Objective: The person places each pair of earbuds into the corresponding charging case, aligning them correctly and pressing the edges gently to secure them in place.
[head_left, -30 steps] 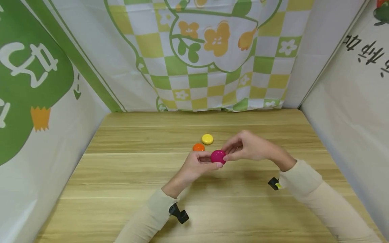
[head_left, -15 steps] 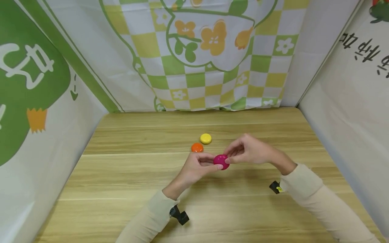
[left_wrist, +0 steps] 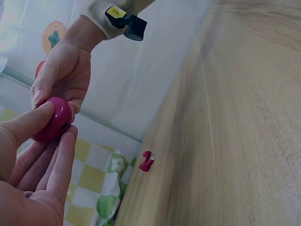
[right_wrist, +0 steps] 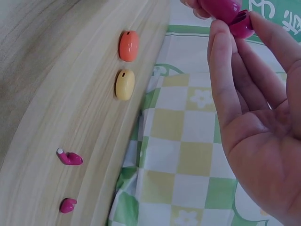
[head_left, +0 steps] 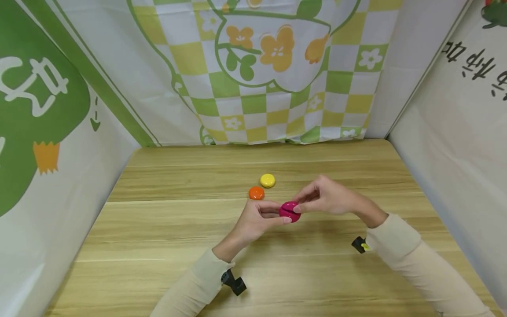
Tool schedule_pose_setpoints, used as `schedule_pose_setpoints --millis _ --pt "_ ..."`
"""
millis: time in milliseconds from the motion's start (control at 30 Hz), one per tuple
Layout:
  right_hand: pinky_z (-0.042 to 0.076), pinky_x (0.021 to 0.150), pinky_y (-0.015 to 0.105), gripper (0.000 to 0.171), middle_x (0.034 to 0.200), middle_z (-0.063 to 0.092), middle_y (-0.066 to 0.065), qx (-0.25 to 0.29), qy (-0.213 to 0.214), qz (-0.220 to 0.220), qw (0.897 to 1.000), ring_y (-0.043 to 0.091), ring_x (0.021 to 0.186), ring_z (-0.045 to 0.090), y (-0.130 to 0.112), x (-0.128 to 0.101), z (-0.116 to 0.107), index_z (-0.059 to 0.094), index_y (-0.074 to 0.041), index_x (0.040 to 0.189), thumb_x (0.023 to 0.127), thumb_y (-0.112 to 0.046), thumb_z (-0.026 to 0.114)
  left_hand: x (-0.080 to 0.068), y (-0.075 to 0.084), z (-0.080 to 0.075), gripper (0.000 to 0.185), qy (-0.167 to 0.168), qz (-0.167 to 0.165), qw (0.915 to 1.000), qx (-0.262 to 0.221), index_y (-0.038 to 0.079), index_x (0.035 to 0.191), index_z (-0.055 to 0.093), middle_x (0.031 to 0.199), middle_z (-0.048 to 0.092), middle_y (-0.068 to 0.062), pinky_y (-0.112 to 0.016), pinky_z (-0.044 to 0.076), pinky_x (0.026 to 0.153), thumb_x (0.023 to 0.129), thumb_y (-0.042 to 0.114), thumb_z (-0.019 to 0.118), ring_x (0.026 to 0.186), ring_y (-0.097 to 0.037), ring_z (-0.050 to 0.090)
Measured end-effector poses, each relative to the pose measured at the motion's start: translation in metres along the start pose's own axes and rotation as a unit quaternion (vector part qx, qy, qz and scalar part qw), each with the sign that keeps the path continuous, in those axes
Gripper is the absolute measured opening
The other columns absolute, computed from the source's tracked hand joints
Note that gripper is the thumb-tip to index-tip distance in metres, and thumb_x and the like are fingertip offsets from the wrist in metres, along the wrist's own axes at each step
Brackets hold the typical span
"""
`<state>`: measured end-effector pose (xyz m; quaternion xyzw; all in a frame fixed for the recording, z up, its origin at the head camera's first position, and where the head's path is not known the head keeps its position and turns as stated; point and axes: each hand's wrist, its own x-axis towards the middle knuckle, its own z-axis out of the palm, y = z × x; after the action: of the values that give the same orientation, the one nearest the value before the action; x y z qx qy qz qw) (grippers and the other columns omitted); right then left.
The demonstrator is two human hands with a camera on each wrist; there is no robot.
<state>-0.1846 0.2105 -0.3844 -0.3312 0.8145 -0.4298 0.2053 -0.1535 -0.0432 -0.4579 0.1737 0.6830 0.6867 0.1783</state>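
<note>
Both hands hold a magenta earbud charging case point(head_left: 291, 215) above the table, between them. My left hand point(head_left: 255, 220) grips its body between thumb and fingers. With thumb and fingertips, my right hand point(head_left: 332, 197) pinches the lid point(right_wrist: 243, 27), which stands slightly ajar with a dark gap in the right wrist view. Two loose magenta earbuds lie on the table: one earbud point(right_wrist: 73, 158) shows its stem, the other earbud point(right_wrist: 67, 205) lies near it. In the head view they are hidden.
An orange case point(head_left: 256, 193) and a yellow case point(head_left: 267, 180) rest on the wooden table point(head_left: 166, 229), just beyond the left hand. Printed fabric point(head_left: 253, 105) hangs behind the table's far edge, and white panels stand at both sides.
The magenta case has moved slightly right and toward the person. Its lid, shut half a second ago, is now parted from the body by a dark gap.
</note>
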Motion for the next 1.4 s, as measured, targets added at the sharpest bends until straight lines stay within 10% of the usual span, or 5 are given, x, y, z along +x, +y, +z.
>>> schedule_pose_setpoints --millis 633,967,1400 --pt "0.066 0.090 0.046 0.030 0.105 0.082 0.011 0.114 -0.002 0.081 0.990 0.026 0.094 0.078 0.015 0.006 -0.010 0.079 -0.003 0.119 0.107 -0.027 0.066 -0.003 0.001 -0.002 0.036 0.026 0.016 0.9994 -0.019 -0.002 0.119 0.077 0.120 0.079 -0.019 -0.032 0.067 0.088 0.086 0.006 0.088 0.103 -0.024 0.080" --pt "0.066 0.081 0.030 0.032 0.107 0.081 0.015 -0.006 0.086 0.135 0.987 0.016 0.089 0.077 0.029 -0.005 -0.044 0.076 0.000 0.123 0.104 -0.026 0.070 -0.001 0.002 -0.011 0.036 0.073 -0.016 0.9970 -0.020 0.000 0.117 0.078 0.115 0.081 -0.014 -0.031 0.067 0.087 0.083 0.007 0.090 0.099 -0.020 0.080" --pt "0.065 0.085 0.044 0.025 0.105 0.081 0.019 -0.169 0.136 0.178 0.960 0.030 0.097 0.077 0.074 -0.014 -0.064 0.079 0.004 0.112 0.098 -0.017 0.076 0.001 0.002 -0.012 0.035 0.067 -0.027 0.9973 -0.012 0.001 0.117 0.079 0.117 0.080 -0.014 -0.030 0.066 0.089 0.084 0.006 0.089 0.100 -0.020 0.080"
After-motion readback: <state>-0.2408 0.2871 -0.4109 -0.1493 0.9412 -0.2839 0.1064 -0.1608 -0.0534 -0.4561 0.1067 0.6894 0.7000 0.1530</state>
